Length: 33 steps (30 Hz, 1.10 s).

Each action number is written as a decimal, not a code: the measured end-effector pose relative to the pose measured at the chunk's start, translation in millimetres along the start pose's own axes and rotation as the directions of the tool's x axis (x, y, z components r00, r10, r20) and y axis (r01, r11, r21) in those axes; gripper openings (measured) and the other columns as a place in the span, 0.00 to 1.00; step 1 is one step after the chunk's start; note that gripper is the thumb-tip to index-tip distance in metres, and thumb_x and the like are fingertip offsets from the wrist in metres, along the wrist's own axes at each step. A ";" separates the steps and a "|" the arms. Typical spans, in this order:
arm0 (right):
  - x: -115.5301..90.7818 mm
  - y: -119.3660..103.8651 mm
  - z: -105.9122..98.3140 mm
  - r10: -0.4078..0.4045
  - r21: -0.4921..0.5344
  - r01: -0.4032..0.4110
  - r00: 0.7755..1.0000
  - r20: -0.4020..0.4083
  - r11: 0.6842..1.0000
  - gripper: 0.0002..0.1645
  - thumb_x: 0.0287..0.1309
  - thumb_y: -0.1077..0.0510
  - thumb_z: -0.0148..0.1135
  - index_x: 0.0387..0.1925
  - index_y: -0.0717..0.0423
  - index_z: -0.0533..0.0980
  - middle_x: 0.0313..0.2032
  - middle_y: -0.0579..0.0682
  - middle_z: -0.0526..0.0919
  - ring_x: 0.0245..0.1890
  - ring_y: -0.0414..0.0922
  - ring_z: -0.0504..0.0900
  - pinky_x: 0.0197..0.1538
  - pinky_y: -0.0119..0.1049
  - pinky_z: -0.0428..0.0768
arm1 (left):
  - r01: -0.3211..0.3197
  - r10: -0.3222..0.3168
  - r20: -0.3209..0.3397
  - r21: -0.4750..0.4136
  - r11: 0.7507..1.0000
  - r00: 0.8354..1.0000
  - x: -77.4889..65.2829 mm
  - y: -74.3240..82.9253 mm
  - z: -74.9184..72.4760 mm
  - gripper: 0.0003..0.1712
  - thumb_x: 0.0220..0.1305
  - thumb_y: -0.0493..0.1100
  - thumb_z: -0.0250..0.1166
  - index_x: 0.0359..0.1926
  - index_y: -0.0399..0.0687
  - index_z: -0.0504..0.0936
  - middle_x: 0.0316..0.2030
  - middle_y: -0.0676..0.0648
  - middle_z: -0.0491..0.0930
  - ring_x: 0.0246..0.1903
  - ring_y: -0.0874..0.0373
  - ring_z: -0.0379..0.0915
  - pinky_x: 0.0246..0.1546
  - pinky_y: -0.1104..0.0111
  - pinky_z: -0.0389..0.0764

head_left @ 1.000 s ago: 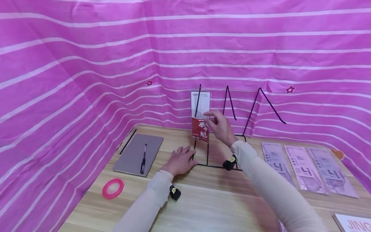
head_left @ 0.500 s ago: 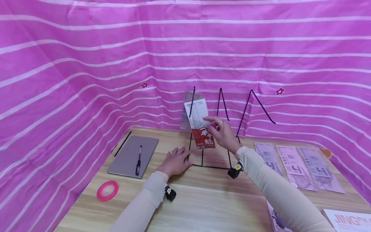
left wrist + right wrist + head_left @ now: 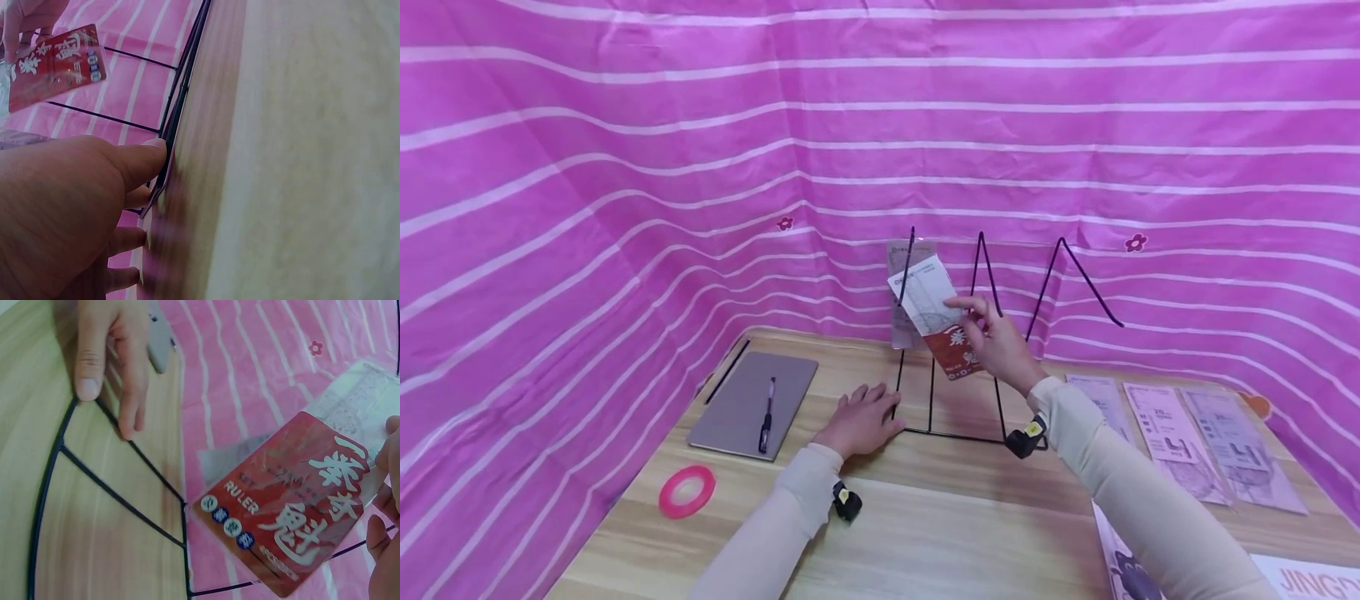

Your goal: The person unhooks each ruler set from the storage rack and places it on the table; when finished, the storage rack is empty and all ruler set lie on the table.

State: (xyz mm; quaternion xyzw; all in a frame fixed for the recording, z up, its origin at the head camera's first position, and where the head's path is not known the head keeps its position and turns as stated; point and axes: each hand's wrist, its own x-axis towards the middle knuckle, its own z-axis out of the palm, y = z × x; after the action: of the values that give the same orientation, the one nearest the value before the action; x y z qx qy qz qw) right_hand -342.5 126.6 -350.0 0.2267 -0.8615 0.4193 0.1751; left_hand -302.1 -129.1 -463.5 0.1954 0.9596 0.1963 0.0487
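My right hand (image 3: 1000,350) pinches a clear-wrapped ruler set (image 3: 934,304) by its right edge. The pack has a white upper part and a red lower part, printed "RULER" in the right wrist view, and it tilts. It is in front of the left prong of a black wire rack (image 3: 955,434). Behind it, a greyish clear pack (image 3: 901,329) hangs upright at that prong. My left hand (image 3: 863,421) rests on the rack's front left base corner, thumb (image 3: 147,161) on the wire and fingers fairly straight; the wire's contact under the fingers is partly hidden.
At left lie a grey notebook (image 3: 730,417) with a pen (image 3: 767,421) on it and a pink tape roll (image 3: 687,492). Several flat packs, including a pink one (image 3: 1172,425), lie at right. A white "JING" item (image 3: 1307,575) sits front right. Striped cloth hangs behind.
The ruler set has gone from hanging upright to tilted, its red lower end swinging right, exposing the greyish pack behind. My right hand has moved slightly right and down; my left stays at the rack corner.
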 end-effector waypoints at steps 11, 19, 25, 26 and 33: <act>-6.3 -4.6 -20.1 0.091 0.150 -0.097 0.995 0.048 0.984 0.18 0.76 0.63 0.53 0.60 0.52 0.82 0.30 0.54 0.72 0.23 0.38 0.68 0.24 0.34 0.78 | -0.014 0.014 0.010 0.005 1.000 1.000 -0.9 7.1 7.8 0.35 0.78 0.63 0.56 0.78 0.54 0.70 0.81 0.40 0.60 0.80 0.33 0.52 0.77 0.31 0.55; -18.2 -16.1 -33.9 0.126 0.195 -0.149 0.984 0.128 0.969 0.17 0.77 0.60 0.54 0.61 0.50 0.81 0.49 0.63 0.81 0.37 0.46 0.85 0.37 0.42 0.89 | -0.016 0.016 -0.006 0.001 1.000 1.000 -1.5 6.7 1.0 0.35 0.78 0.63 0.56 0.77 0.53 0.70 0.81 0.39 0.60 0.80 0.32 0.53 0.77 0.31 0.54; -30.1 -20.9 -37.6 0.085 0.268 -0.141 0.974 0.210 0.953 0.17 0.78 0.62 0.52 0.61 0.59 0.79 0.52 0.64 0.81 0.39 0.41 0.87 0.36 0.39 0.90 | -0.012 0.012 -0.008 0.004 1.000 1.000 -2.7 3.0 1.8 0.34 0.78 0.62 0.56 0.77 0.53 0.71 0.80 0.39 0.61 0.80 0.33 0.53 0.77 0.31 0.54; -31.6 -22.0 -37.6 0.078 0.279 -0.139 0.972 0.220 0.950 0.17 0.78 0.62 0.52 0.61 0.59 0.79 0.53 0.64 0.81 0.39 0.41 0.86 0.36 0.39 0.90 | -0.010 0.010 -0.012 0.000 1.000 1.000 -2.9 2.5 1.7 0.34 0.78 0.62 0.56 0.77 0.53 0.71 0.80 0.39 0.61 0.80 0.32 0.53 0.77 0.31 0.54; -40.4 -34.8 -39.2 0.053 0.301 -0.125 0.970 0.236 0.945 0.17 0.77 0.64 0.52 0.59 0.59 0.80 0.56 0.63 0.82 0.37 0.41 0.86 0.33 0.39 0.89 | -0.010 0.009 -0.034 -0.019 1.000 0.999 -4.0 0.4 -1.2 0.34 0.78 0.60 0.58 0.76 0.51 0.72 0.80 0.38 0.62 0.79 0.32 0.53 0.76 0.30 0.54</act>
State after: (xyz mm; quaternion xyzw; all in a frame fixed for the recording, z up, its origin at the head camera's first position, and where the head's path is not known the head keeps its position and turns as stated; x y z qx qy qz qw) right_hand -285.7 148.9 -324.5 0.2583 -0.8074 0.5300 0.0189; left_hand -298.6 -130.8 -462.2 0.1962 0.9575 0.2089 0.0334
